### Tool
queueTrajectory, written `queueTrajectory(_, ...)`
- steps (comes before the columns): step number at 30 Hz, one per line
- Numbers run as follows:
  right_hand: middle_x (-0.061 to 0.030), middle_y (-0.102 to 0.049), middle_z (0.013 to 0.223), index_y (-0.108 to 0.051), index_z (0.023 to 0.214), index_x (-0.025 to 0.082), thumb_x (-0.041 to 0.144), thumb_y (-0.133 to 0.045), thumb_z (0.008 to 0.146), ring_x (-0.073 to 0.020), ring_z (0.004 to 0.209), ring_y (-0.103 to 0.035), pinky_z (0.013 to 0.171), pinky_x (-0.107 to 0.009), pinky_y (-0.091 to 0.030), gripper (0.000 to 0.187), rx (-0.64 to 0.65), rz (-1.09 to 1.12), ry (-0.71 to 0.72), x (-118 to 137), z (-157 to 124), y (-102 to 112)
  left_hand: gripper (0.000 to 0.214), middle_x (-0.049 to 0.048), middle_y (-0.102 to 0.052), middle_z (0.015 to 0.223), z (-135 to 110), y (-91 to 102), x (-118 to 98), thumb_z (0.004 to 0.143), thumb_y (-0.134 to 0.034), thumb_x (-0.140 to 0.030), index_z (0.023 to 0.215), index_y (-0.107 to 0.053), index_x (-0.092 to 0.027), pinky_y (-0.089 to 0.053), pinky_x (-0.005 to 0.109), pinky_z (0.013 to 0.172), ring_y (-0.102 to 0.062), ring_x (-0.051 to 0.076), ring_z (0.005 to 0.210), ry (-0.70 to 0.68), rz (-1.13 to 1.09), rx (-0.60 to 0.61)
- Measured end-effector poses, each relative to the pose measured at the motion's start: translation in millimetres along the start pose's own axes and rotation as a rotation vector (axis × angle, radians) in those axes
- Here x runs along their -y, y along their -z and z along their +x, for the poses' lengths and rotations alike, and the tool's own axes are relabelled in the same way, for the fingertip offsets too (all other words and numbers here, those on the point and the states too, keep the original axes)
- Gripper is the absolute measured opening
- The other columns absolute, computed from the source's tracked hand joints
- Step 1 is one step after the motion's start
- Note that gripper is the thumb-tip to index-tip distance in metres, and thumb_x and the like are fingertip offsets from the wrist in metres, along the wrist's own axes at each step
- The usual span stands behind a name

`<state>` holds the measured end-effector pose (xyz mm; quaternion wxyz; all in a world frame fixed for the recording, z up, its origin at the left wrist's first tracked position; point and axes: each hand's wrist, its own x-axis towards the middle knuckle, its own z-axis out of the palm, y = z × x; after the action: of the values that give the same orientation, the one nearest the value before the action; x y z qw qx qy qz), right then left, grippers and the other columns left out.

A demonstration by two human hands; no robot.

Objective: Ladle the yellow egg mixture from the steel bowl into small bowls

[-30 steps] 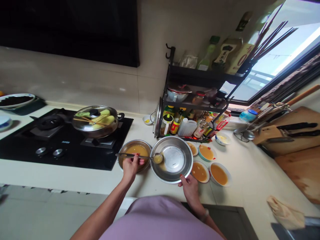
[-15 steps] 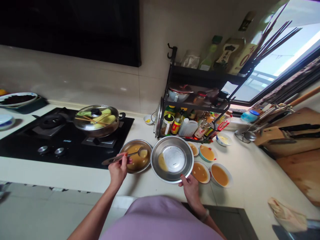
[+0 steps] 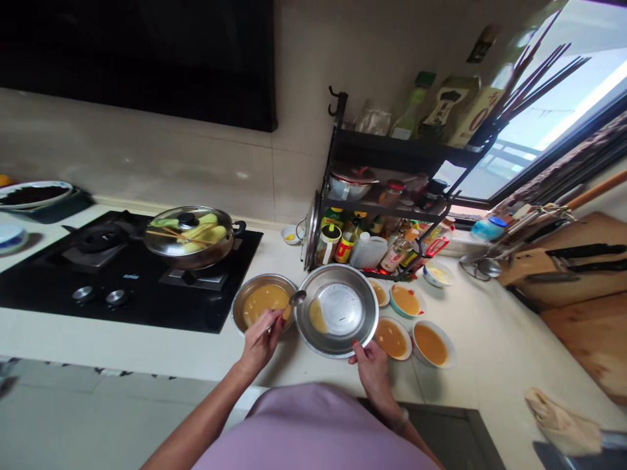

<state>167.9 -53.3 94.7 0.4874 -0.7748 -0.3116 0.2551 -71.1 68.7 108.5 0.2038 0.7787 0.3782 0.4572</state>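
My left hand (image 3: 263, 336) is closed round the handle of a spoon (image 3: 297, 298). The spoon's bowl is over the place where two metal basins meet. Beneath that hand sits a steel basin (image 3: 239, 313) of orange-brown liquid with pale bits in it. My right hand (image 3: 371, 359) pinches the near right rim of a second steel basin (image 3: 362, 307). That one is tilted, with a small pool of yellowish liquid (image 3: 318, 317) at its left side. Right of it stand several bowls of the same orange-brown liquid, among them a white bowl (image 3: 451, 346) and a teal-rimmed bowl (image 3: 402, 314).
On the black gas stove (image 3: 147, 294) at left rests a lidded pan (image 3: 192, 251) holding green pieces. A black rack (image 3: 401, 147) with bottles and jars stands behind the bowls. Farther right are a knife block (image 3: 533, 264) and a cloth (image 3: 563, 421).
My left hand has moved right with the spoon, whose bowl went from above the left basin's liquid to the second basin's rim. My right hand and its basin have hardly moved.
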Motion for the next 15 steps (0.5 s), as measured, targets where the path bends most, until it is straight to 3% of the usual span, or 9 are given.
queueTrajectory(5,-0.0043,-0.06,0.045,-0.054,0.056,0.023,0.061,-0.057,0.069,-0.0206,0.045,-0.057,0.051,-0.03,-0.042,0.04,0.008,0.004,0.002,1.8,-0.7,-0.2,0.022,0.0054,-0.068,0.08,4.1,-24.1,-5.6,0.093,-0.042,-0.021,0.096,-0.063,-0.02,-0.052,0.025,0.068,-0.065,0.014,0.073,-0.075,-0.032,0.116)
queueTrajectory(9,-0.0038,-0.06,0.046,-0.056,0.058,0.022,0.057,-0.057,0.072,-0.0208,0.046,-0.057,0.051,-0.03,-0.042,0.038,0.011,0.008,0.006,-0.9,-2.1,0.1,0.022,0.0061,-0.069,0.08,6.5,-34.4,-7.9,0.092,-0.042,-0.022,0.093,-0.064,-0.019,-0.053,0.026,0.067,-0.065,0.015,0.071,-0.057,-0.095,0.175)
queueTrajectory(12,-0.0035,-0.061,0.046,-0.056,0.058,0.022,0.055,-0.057,0.073,-0.0209,0.046,-0.058,0.051,-0.029,-0.042,0.036,0.01,0.013,-0.009,-2.9,-2.8,0.8,0.022,0.0069,-0.07,0.074,7.1,-39.5,-7.3,0.09,-0.046,-0.028,0.087,-0.066,-0.018,-0.054,0.029,0.065,-0.067,0.017,0.064,0.139,-0.154,0.143)
queueTrajectory(15,-0.0044,-0.061,0.046,-0.056,0.057,0.022,0.056,-0.058,0.072,-0.0214,0.046,-0.058,0.051,-0.03,-0.042,0.037,-0.005,0.01,-0.017,-3.7,-2.9,1.9,0.027,0.008,-0.071,0.064,7.7,-43.7,-0.8,0.088,-0.049,-0.035,0.082,-0.066,-0.015,-0.055,0.031,0.058,-0.068,0.02,0.056,0.497,-0.307,0.066)
